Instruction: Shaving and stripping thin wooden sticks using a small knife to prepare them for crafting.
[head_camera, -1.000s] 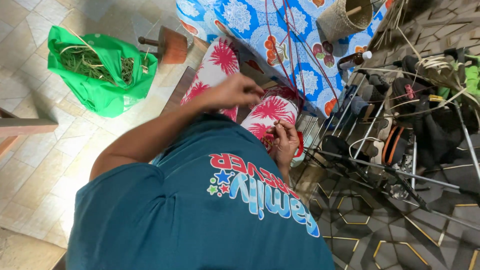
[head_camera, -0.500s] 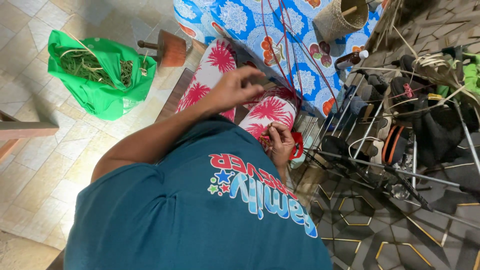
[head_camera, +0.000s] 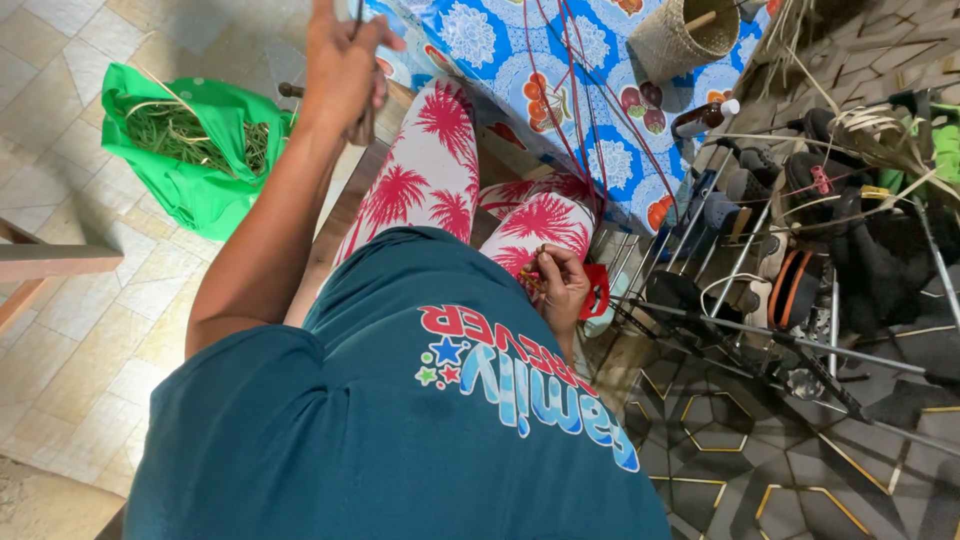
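Strands of dark red cord (head_camera: 575, 110) run from the right hand (head_camera: 558, 290) up across the blue floral cloth (head_camera: 480, 40) toward the raised left hand (head_camera: 345, 65). That left hand is lifted high at the end of an outstretched arm, fingers closed around a thin dark strand; the hands are well apart. The right hand rests low by the lap, fingers curled together, pinching small beads or cord ends; what exactly it grips is too small to tell. Just beside it, on its outer side, lies a small red object (head_camera: 598, 292). Under both hands stretch legs in white trousers with red palm prints (head_camera: 430, 170), and nearer the camera a teal shirt (head_camera: 400, 430). Beyond the left hand, on the tiled floor, sits a green bag (head_camera: 195, 190) holding green stalks. Past the cords, on the cloth, stand a woven basket (head_camera: 680, 40) and a brown bottle (head_camera: 705, 115). Outside the right hand, a metal rack (head_camera: 760, 330) carries dark shoes.
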